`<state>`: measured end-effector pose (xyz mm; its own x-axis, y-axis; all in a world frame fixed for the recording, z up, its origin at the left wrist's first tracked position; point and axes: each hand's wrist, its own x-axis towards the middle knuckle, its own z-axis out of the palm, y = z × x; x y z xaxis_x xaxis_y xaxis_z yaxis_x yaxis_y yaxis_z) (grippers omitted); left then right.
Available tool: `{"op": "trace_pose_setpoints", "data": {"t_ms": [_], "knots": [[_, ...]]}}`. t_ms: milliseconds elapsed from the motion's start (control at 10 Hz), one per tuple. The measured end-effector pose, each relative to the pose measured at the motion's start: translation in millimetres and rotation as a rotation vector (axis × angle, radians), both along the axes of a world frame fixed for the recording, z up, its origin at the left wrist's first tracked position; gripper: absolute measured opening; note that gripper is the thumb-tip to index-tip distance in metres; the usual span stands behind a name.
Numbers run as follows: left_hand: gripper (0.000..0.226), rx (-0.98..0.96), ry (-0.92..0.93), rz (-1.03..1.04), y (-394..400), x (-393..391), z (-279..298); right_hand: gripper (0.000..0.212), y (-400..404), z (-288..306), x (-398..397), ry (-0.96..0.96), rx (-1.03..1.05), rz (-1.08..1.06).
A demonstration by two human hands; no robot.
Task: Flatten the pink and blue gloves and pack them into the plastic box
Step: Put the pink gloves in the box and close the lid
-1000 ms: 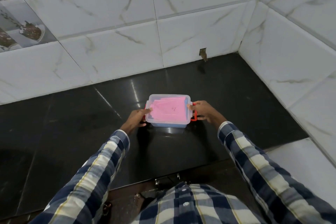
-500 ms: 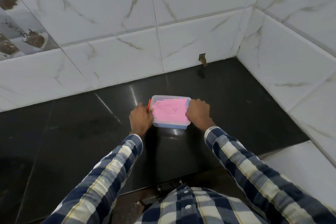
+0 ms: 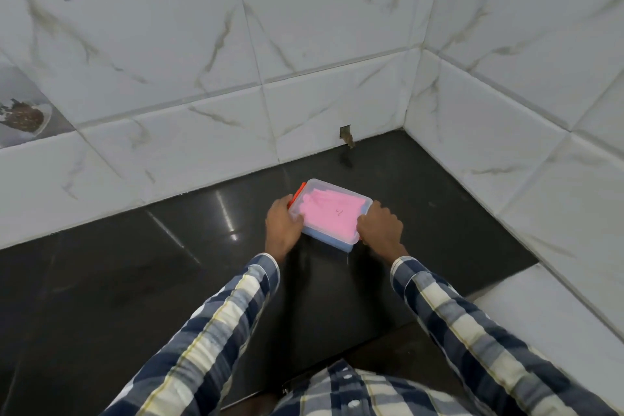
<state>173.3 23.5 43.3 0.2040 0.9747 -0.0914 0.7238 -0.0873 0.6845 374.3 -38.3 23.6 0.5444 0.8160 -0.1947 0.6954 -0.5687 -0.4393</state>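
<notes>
Both grips clamped: left hand (image 3: 283, 230) and right hand (image 3: 381, 230) hold the ends of the lidded plastic box (image 3: 329, 214), pink glove (image 3: 332, 212) inside, near the surface's (image 3: 135, 280) back edge.

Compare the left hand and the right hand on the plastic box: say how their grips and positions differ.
The left hand clasps the plastic box's left end, beside the orange clip; the right hand presses on the right end, where only a sliver of orange shows by its fingers. The left hand sits slightly farther from the person than the right. Both rest on the lid rim, over the pink glove, with checked sleeves.
</notes>
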Motion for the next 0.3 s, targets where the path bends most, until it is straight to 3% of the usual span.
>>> {"op": "trace_pose_setpoints", "data": {"t_ms": [100, 200, 300], "knots": [[0.062, -0.101, -0.068, -0.159, -3.1, 35.0, 7.4, 0.046, -22.2, -2.4, 20.3, 0.102, 0.055, -0.173], [0.062, -0.066, 0.047, -0.464, -3.2, 69.8, 6.6, 0.053, -44.6, -11.8, 44.2, 0.262, 0.113, -0.273], [0.067, -0.086, 0.155, -0.562, 0.7, 88.0, 7.5, 0.056, -58.0, -18.1, 59.8, 0.162, 0.112, -0.328]]}}
